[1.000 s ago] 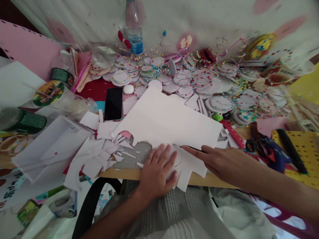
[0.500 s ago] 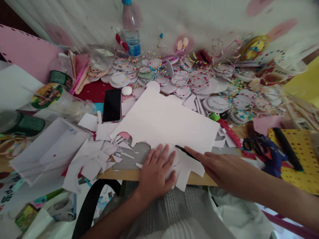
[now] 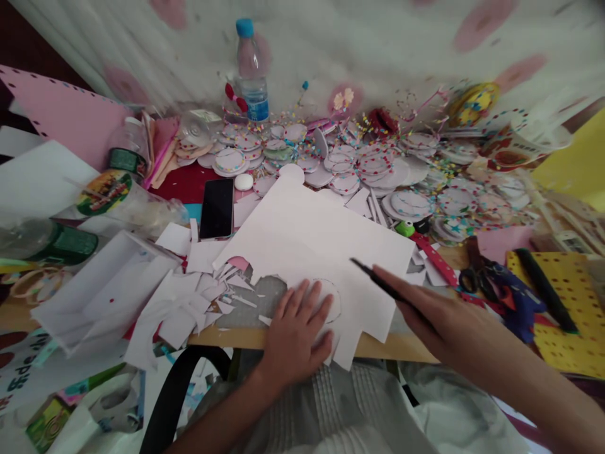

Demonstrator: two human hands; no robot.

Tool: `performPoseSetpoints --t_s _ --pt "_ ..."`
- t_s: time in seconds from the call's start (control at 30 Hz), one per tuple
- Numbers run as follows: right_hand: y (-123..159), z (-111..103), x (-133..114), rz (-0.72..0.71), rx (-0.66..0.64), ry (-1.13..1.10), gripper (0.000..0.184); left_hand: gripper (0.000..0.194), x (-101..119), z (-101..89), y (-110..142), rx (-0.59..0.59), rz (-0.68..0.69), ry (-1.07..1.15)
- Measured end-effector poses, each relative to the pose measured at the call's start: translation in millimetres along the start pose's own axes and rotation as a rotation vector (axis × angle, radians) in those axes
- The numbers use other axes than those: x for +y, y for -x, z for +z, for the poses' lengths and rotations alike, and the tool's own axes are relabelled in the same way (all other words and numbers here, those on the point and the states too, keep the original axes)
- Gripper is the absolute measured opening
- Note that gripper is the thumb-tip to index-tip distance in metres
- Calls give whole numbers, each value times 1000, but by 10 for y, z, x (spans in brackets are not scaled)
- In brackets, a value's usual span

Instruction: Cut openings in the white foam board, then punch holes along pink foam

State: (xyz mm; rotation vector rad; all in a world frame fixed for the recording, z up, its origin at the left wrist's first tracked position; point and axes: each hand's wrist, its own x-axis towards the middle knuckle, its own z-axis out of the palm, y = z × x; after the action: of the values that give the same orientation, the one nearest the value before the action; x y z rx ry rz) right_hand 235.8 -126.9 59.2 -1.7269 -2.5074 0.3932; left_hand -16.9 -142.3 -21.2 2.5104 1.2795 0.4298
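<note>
As left fingers [image 3: 312,299] spread on white paper [image 3: 307,233], right fingers [image 3: 394,284] grip black tool [image 3: 371,275], bottle label [image 3: 258,110] illegible

Paper sheet [image 3: 312,230] was plain white, with a dark circle line [image 3: 339,306]. Slim tool [image 3: 385,285] was black, phone [image 3: 217,208] black-screened, bottle cap [image 3: 244,27] blue. Strip [image 3: 437,258] was red, white-dotted. Panel [image 3: 586,296] was yellow with darker dots; curtain [image 3: 378,50] whitish, pink-spotted.

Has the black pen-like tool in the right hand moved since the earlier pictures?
Yes: the black pen-like tool has moved to the right and forward, judged against the outlined circle on the white sheet.
</note>
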Motion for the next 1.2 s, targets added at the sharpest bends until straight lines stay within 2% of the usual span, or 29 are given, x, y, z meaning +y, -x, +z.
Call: performPoseSetpoints --t_s 0.1,0.17,0.27,0.37,0.47,0.53,0.6,0.67,0.8,0.87,0.93,1.03,1.2 --pt "-144 132 -12 198 130 -240 58 54 18 -99 32 39 -83 61" --pt "-245 304 -84 240 174 -449 63 54 33 -204 52 72 -176 118" --pt "-342 552 -233 227 126 -689 72 47 51 -387 82 59 -295 263" --pt "-348 673 -318 253 94 -779 75 37 56 -526 144 12 -435 425" --pt "-299 688 -306 260 120 -838 72 33 27 -582 255 52 -547 479" --pt "-263 685 -283 245 106 -864 70 35 -24 -597 327 107 -637 487" --pt "-236 691 -277 232 93 -878 69 39 -95 -618 362 113 -738 553" --pt "-222 706 -295 231 112 -876 68 43 -172 -654 344 61 -819 694" --pt "-209 751 -357 231 224 -870 62 45 -295 -735 217 -150 -929 983" --pt "-199 777 -380 223 287 -894 60 46 -327 -752 167 -236 -944 1058" --pt "-188 805 -397 227 338 -943 59 46 -337 -752 144 -271 -933 1083" --pt "-187 838 -424 256 404 -1035 61 46 -325 -763 128 -230 -949 1067" --pt "-222 831 -466 264 502 -1190 63 50 -320 -881 67 -155 -1061 1106"
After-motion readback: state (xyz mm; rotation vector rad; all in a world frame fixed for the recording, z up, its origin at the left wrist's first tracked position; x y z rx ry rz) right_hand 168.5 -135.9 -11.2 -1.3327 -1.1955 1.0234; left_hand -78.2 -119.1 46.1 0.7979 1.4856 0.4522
